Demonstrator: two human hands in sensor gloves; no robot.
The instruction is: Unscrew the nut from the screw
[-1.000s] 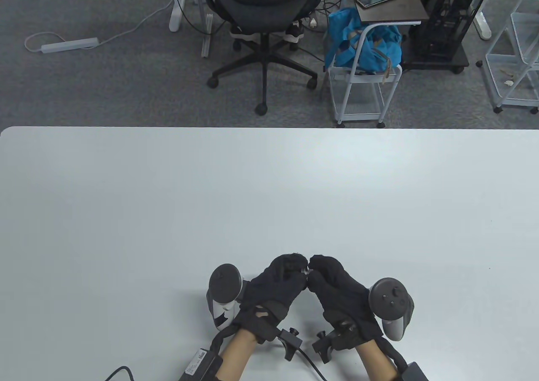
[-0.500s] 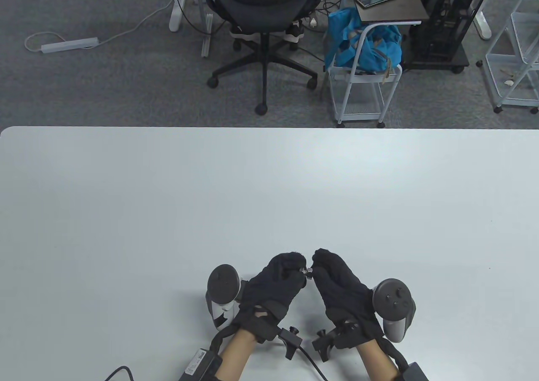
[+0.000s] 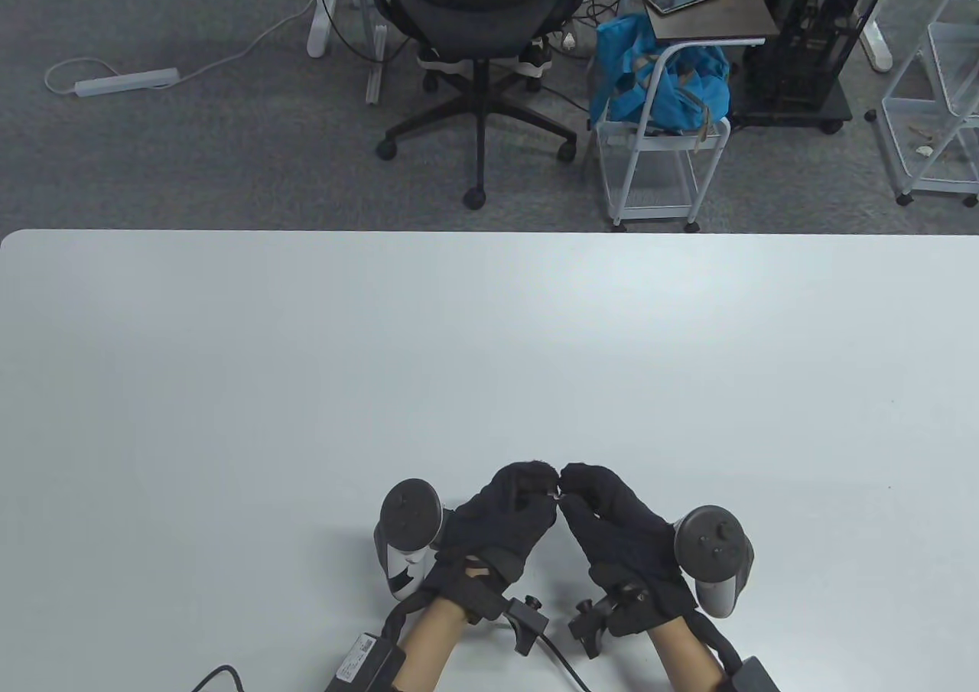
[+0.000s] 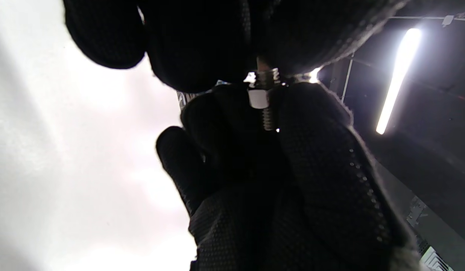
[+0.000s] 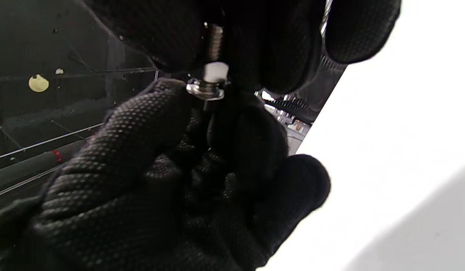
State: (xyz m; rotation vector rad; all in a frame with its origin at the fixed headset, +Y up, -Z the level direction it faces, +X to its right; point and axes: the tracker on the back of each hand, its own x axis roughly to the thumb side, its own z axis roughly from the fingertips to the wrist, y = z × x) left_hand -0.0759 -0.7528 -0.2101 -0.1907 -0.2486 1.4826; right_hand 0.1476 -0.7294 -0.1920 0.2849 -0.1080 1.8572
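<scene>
White table (image 3: 489,355): both gloved hands low at its near edge.
Left hand (image 3: 501,520): fingertips pinching the screw's head end.
Right hand (image 3: 616,527): fingers pinching the nut.
Screw (image 4: 268,116): bridging both hands, above the table.
Nut (image 4: 258,98): threaded on it.

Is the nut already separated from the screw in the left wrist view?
No, the nut sits on the screw, whose threaded shaft shows beyond it between the gloved fingers.

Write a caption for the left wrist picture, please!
Two gloved hands pinch a small screw with its nut between them.
</scene>
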